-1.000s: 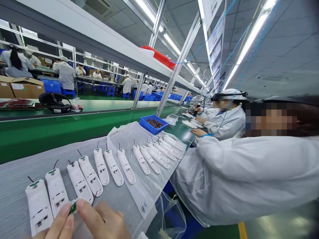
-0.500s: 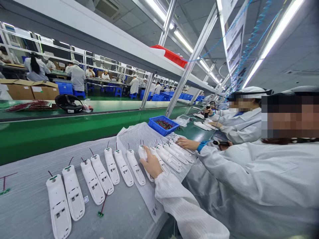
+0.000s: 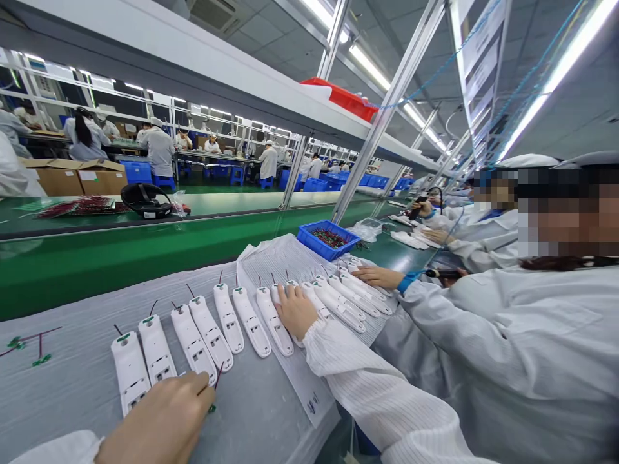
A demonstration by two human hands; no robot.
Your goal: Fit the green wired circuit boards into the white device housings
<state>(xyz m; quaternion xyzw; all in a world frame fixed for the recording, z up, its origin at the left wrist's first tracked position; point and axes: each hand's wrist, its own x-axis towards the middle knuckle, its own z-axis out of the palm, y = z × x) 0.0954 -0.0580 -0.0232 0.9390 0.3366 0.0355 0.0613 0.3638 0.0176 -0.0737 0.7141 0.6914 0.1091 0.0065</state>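
My left hand (image 3: 162, 419) is at the lower left, fingers bent and drawn together at the dark red wire of a small green circuit board (image 3: 211, 408). The fingertips meet at the wire, and the board is partly hidden behind them. My right hand (image 3: 296, 310) lies over a white plastic housing (image 3: 276, 295) in the middle of the row, fingers stretched across its upper end. Several more long white housings (image 3: 251, 322) lie side by side, with green boards and short dark wires at their top ends. My left hand covers the lower parts of the nearest two.
A co-worker's hand (image 3: 380, 276) with a blue wrist strap rests on the housings at the right. Behind the row stands a blue bin (image 3: 329, 238) of wired boards. Loose boards (image 3: 41, 359) lie at far left on the foam sheet (image 3: 77, 380). Metal posts (image 3: 372, 142) rise behind.
My left hand has come into view from below and reached the loose board. My right hand's pointing finger has given way to several fingers laid over the housing. The view has shifted slightly left.
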